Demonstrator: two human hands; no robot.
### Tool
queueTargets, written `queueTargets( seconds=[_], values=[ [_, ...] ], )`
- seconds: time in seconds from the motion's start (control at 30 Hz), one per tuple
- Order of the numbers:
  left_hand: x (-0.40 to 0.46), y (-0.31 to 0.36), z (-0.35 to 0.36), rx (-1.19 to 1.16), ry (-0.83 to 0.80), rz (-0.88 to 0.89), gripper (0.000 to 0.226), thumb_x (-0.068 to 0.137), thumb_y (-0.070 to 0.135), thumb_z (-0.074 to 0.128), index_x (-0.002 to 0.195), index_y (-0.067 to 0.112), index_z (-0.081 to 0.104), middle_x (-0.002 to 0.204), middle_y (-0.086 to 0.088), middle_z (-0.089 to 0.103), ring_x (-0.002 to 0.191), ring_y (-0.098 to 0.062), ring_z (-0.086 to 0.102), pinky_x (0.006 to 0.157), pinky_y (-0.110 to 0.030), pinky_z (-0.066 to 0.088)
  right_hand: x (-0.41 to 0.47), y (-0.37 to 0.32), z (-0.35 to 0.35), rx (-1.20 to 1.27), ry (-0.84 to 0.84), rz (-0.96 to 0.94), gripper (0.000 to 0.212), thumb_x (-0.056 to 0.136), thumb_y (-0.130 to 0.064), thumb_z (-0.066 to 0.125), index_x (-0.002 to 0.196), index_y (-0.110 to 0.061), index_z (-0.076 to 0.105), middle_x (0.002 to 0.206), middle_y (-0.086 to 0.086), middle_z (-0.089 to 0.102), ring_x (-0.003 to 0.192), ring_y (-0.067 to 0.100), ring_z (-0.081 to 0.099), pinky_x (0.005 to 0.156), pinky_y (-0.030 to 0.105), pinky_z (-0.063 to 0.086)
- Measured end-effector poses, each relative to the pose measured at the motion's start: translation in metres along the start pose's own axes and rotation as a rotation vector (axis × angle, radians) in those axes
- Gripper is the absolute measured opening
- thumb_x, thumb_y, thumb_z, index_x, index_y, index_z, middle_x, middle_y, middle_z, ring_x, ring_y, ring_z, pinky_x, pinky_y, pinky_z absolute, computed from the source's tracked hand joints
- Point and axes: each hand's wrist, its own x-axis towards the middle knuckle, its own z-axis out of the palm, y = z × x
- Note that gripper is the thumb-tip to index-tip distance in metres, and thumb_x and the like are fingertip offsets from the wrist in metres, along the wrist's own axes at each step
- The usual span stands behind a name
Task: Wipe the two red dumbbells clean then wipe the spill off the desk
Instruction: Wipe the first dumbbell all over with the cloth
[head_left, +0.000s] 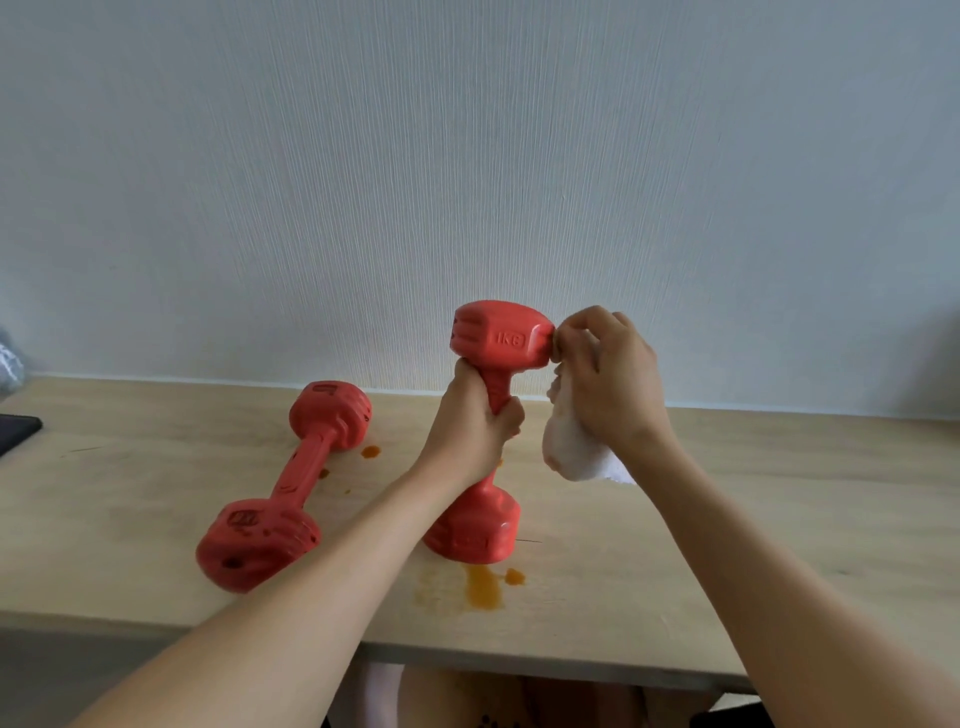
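Upright dumbbell (493, 343) in left hand (475, 421), cloth (571, 441) in right hand (608, 374)

The left hand (475, 415) wraps the handle of the upright dumbbell (493, 343), hiding most of that handle. The left forearm crosses in front of its lower head, covering that head's left side. The right hand (605, 374) covers the upper part of the white cloth (571, 447), so where the cloth meets the dumbbell's top head cannot be told. A dark flat object (15, 431) is cut off by the left edge, as is a grey bundle (9, 364) above it. Embossed marks on the lying dumbbell (291, 483) are too blurred to read.
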Motion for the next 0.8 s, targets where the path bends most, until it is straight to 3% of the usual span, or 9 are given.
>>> queueTargets(
  seconds=[0.1, 0.2, 0.23, 0.33, 0.4, 0.57, 0.7, 0.8],
  values=[
    [0.002, -0.001, -0.003, -0.016, 0.004, -0.022, 0.022, 0.084, 0.000, 0.053, 0.098, 0.007, 0.038, 0.069, 0.000, 0.054, 0.058, -0.014, 0.055, 0.052, -0.023, 0.046, -0.008, -0.014, 0.002, 0.018, 0.012, -0.119, 0.009, 0.092, -0.022, 0.052, 0.086, -0.017, 0.057, 0.094, -0.002, 0.055, 0.078, 0.012, 0.053, 0.074, 0.033, 0.043],
    [0.003, -0.001, -0.004, 0.034, 0.018, -0.011, 0.024, 0.084, 0.003, 0.057, 0.099, 0.008, 0.038, 0.070, 0.001, 0.054, 0.055, -0.007, 0.052, 0.046, -0.012, 0.038, -0.012, -0.021, 0.006, 0.022, 0.028, -0.202, 0.010, 0.094, -0.024, 0.049, 0.095, -0.015, 0.053, 0.100, -0.004, 0.052, 0.079, 0.010, 0.049, 0.070, 0.028, 0.037],
    [0.003, -0.002, -0.004, 0.030, 0.013, -0.013, 0.024, 0.084, 0.003, 0.056, 0.099, 0.008, 0.038, 0.072, -0.001, 0.055, 0.057, -0.009, 0.054, 0.046, -0.013, 0.040, -0.010, -0.017, 0.006, 0.026, 0.027, -0.174, 0.010, 0.095, -0.024, 0.047, 0.094, -0.015, 0.051, 0.101, -0.003, 0.053, 0.081, 0.013, 0.051, 0.073, 0.030, 0.039],
    [0.000, -0.002, -0.003, -0.019, -0.021, -0.013, 0.025, 0.084, 0.002, 0.055, 0.101, 0.006, 0.038, 0.074, -0.005, 0.055, 0.062, -0.022, 0.061, 0.059, -0.034, 0.051, -0.001, 0.006, 0.005, 0.005, -0.009, -0.081, 0.012, 0.096, -0.025, 0.042, 0.087, -0.020, 0.048, 0.095, 0.002, 0.060, 0.085, 0.021, 0.059, 0.077, 0.038, 0.046],
    [-0.001, -0.003, -0.004, -0.032, -0.043, -0.003, 0.026, 0.084, 0.002, 0.055, 0.104, 0.005, 0.038, 0.072, -0.003, 0.054, 0.064, -0.026, 0.062, 0.059, -0.039, 0.052, 0.002, 0.015, 0.007, 0.015, -0.031, -0.062, 0.016, 0.096, -0.027, 0.038, 0.085, -0.023, 0.048, 0.086, 0.004, 0.064, 0.081, 0.023, 0.062, 0.076, 0.042, 0.050],
    [-0.001, -0.003, -0.008, -0.082, -0.153, 0.035, 0.023, 0.086, 0.000, 0.055, 0.098, 0.014, 0.041, 0.070, -0.001, 0.052, 0.055, -0.002, 0.059, 0.059, -0.028, 0.051, 0.006, 0.020, 0.011, 0.085, -0.114, 0.016, 0.021, 0.099, -0.022, 0.037, 0.091, -0.014, 0.055, 0.068, 0.001, 0.068, 0.078, 0.022, 0.065, 0.078, 0.043, 0.050],
    [0.000, -0.007, -0.013, -0.147, -0.157, 0.008, 0.021, 0.087, 0.000, 0.056, 0.090, 0.019, 0.045, 0.072, 0.000, 0.052, 0.069, -0.017, 0.059, 0.069, -0.038, 0.052, 0.002, 0.017, 0.010, 0.162, -0.159, 0.022, 0.022, 0.099, -0.026, 0.039, 0.094, -0.014, 0.057, 0.068, 0.000, 0.069, 0.078, 0.019, 0.066, 0.080, 0.040, 0.052],
    [0.002, -0.007, -0.019, -0.220, -0.128, -0.080, 0.015, 0.089, 0.002, 0.054, 0.092, 0.015, 0.046, 0.073, 0.000, 0.049, 0.068, -0.015, 0.054, 0.063, -0.028, 0.049, -0.004, 0.006, 0.010, 0.176, -0.139, -0.010, 0.016, 0.098, -0.023, 0.043, 0.094, -0.013, 0.056, 0.069, -0.003, 0.068, 0.075, 0.009, 0.064, 0.073, 0.024, 0.050]
  ],
)
